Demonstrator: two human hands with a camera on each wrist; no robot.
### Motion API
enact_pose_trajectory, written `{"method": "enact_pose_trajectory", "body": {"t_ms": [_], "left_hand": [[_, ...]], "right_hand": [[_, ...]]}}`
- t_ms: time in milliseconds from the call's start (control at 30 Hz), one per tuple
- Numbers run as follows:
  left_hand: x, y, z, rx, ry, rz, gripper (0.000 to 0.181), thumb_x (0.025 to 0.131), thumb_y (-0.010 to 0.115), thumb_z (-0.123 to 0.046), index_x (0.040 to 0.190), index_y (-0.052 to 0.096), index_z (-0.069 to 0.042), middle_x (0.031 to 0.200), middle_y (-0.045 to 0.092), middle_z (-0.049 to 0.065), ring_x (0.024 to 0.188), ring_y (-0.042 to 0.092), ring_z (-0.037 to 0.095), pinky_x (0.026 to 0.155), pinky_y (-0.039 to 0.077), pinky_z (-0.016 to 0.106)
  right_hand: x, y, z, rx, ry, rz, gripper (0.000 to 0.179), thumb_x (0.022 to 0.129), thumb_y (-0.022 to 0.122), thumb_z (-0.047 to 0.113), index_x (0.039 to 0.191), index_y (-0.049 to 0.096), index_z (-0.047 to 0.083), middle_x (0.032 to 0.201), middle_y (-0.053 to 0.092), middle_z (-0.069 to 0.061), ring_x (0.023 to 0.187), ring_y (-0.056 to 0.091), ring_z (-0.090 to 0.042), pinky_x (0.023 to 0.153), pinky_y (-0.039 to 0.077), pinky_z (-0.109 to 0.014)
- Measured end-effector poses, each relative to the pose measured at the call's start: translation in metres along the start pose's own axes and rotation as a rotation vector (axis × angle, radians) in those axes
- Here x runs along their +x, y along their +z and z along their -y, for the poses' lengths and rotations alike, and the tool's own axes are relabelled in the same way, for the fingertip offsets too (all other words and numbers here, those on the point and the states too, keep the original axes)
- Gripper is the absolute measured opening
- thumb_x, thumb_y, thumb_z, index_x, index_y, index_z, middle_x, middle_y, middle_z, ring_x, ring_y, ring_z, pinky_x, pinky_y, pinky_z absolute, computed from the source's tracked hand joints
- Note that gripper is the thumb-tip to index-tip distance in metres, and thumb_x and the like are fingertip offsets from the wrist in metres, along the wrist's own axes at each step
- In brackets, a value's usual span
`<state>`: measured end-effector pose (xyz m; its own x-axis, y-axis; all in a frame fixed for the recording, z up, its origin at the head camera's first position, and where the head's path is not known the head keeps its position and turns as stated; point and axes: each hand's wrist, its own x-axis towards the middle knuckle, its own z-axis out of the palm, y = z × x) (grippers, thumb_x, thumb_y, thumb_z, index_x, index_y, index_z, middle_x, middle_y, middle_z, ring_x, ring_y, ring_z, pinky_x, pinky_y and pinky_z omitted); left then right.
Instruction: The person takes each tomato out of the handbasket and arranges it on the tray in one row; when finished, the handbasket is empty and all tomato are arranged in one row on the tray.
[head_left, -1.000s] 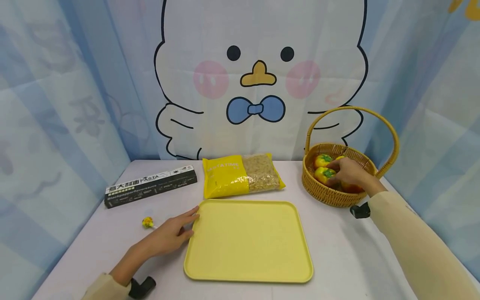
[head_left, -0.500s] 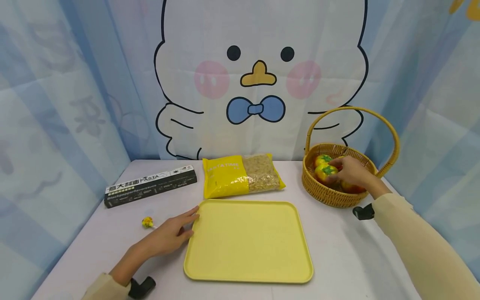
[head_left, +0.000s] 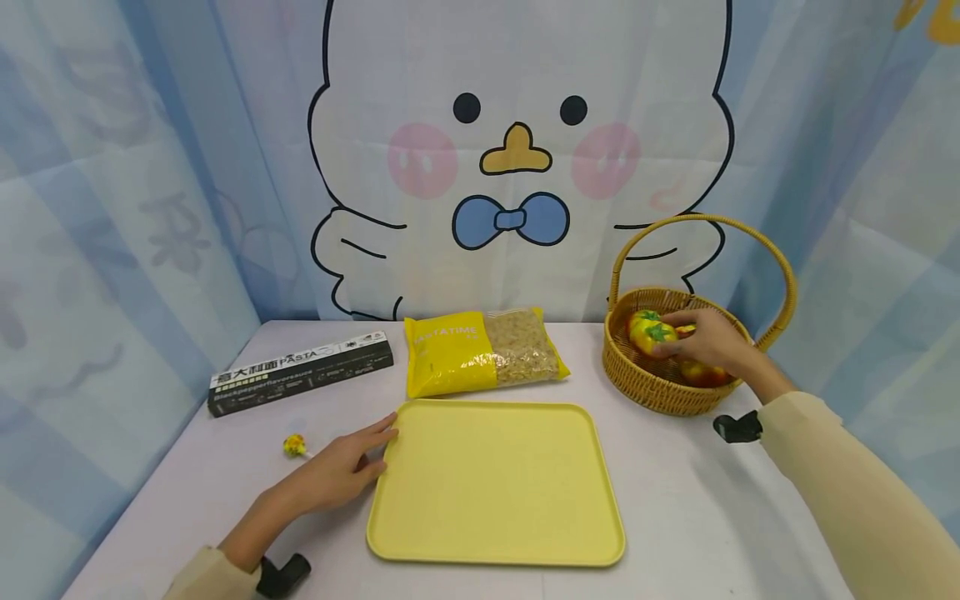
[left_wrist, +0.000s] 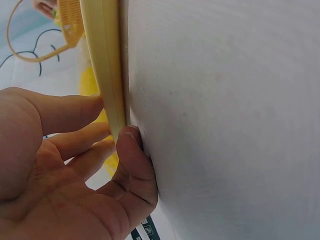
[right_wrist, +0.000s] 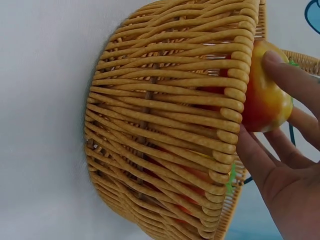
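My right hand (head_left: 708,342) grips a yellow-and-red tomato (head_left: 651,333) with a green star-shaped top, at the mouth of the wicker basket (head_left: 656,393). In the right wrist view, the thumb presses this tomato (right_wrist: 267,95) from one side, with fingers behind it, level with the basket rim. Another tomato (head_left: 701,374) lies in the basket, partly hidden by the hand. My left hand (head_left: 337,472) rests at the left edge of the yellow tray (head_left: 495,483); in the left wrist view its thumb and fingertips touch the tray's rim (left_wrist: 107,65), one finger bent against the table.
Behind the tray lies a yellow pasta bag (head_left: 483,352). A black pasta box (head_left: 300,373) lies at the back left, and a yellow lollipop (head_left: 296,445) beside the left hand. The basket's tall handle (head_left: 705,218) arches over it. Printed curtains enclose the table's back and sides.
My right hand has closed round the front tomato and raised it a little within the basket, so it overlaps the one behind. The right forearm has shifted slightly right; the left hand stays put.
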<state>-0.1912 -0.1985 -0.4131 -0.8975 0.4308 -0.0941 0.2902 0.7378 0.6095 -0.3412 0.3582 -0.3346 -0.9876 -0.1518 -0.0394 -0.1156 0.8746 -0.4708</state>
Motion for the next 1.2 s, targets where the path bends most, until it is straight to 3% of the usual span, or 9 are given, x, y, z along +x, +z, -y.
{"method": "enact_pose_trajectory", "body": {"t_ms": [133,300,533,667,800,1033,1200], "left_hand": [[0.0,0.0,0.0,0.002,0.0,0.0,0.054,0.105,0.064,-0.013,0.156,0.05,-0.002,0.175,0.031,0.013,0.075,0.047,0.003,0.074,0.042,0.023],[-0.001,-0.001,-0.001,0.0,0.003,0.001,0.054,0.106,0.064,-0.013,0.157,0.049,-0.002,0.175,0.031,0.014,0.074,0.046,0.003,0.074,0.042,0.023],[-0.001,-0.001,-0.001,0.008,-0.001,0.002,0.054,0.106,0.064,-0.014,0.157,0.05,-0.002,0.175,0.031,0.013,0.077,0.047,0.003,0.076,0.043,0.024],[-0.001,-0.001,-0.001,0.011,0.001,0.0,0.054,0.106,0.064,-0.014,0.156,0.05,-0.002,0.175,0.031,0.014,0.076,0.046,0.003,0.076,0.042,0.024],[0.0,-0.002,0.0,0.012,0.009,0.0,0.054,0.106,0.063,-0.014,0.156,0.05,-0.002,0.175,0.031,0.014,0.075,0.046,0.002,0.076,0.042,0.023],[-0.001,-0.001,0.0,-0.003,0.034,0.006,0.054,0.106,0.064,-0.015,0.156,0.049,0.001,0.174,0.031,0.018,0.073,0.045,0.002,0.073,0.042,0.023],[-0.001,-0.001,-0.001,-0.011,0.031,0.008,0.054,0.105,0.065,-0.015,0.155,0.05,0.001,0.174,0.031,0.018,0.075,0.045,0.002,0.074,0.042,0.023]], "right_hand": [[-0.003,-0.002,0.002,0.043,0.008,0.002,0.083,0.093,0.08,0.049,0.155,0.051,0.002,0.157,0.044,-0.035,0.135,0.048,-0.048,0.111,0.047,-0.064],[-0.006,-0.004,0.003,0.11,0.022,0.005,0.088,0.092,0.08,0.051,0.159,0.046,0.005,0.16,0.041,-0.033,0.131,0.06,-0.045,0.113,0.048,-0.063],[-0.008,-0.007,0.007,0.297,0.029,0.032,0.088,0.094,0.08,0.045,0.162,0.042,0.004,0.159,0.042,-0.029,0.111,0.077,-0.028,0.098,0.063,-0.038],[-0.011,-0.009,0.009,0.282,0.024,0.019,0.088,0.094,0.079,0.049,0.16,0.043,0.003,0.16,0.041,-0.029,0.109,0.078,-0.028,0.092,0.063,-0.028],[-0.012,-0.009,0.01,0.277,0.026,0.013,0.089,0.094,0.078,0.05,0.161,0.043,0.003,0.163,0.037,-0.03,0.109,0.078,-0.027,0.096,0.063,-0.031],[-0.014,-0.008,0.013,0.317,0.012,0.014,0.085,0.095,0.079,0.046,0.161,0.043,0.006,0.16,0.045,-0.027,0.108,0.077,-0.019,0.094,0.064,-0.03],[-0.018,-0.008,0.018,0.273,0.017,0.004,0.086,0.093,0.078,0.051,0.16,0.045,0.008,0.163,0.042,-0.028,0.108,0.075,-0.016,0.096,0.063,-0.032]]}}
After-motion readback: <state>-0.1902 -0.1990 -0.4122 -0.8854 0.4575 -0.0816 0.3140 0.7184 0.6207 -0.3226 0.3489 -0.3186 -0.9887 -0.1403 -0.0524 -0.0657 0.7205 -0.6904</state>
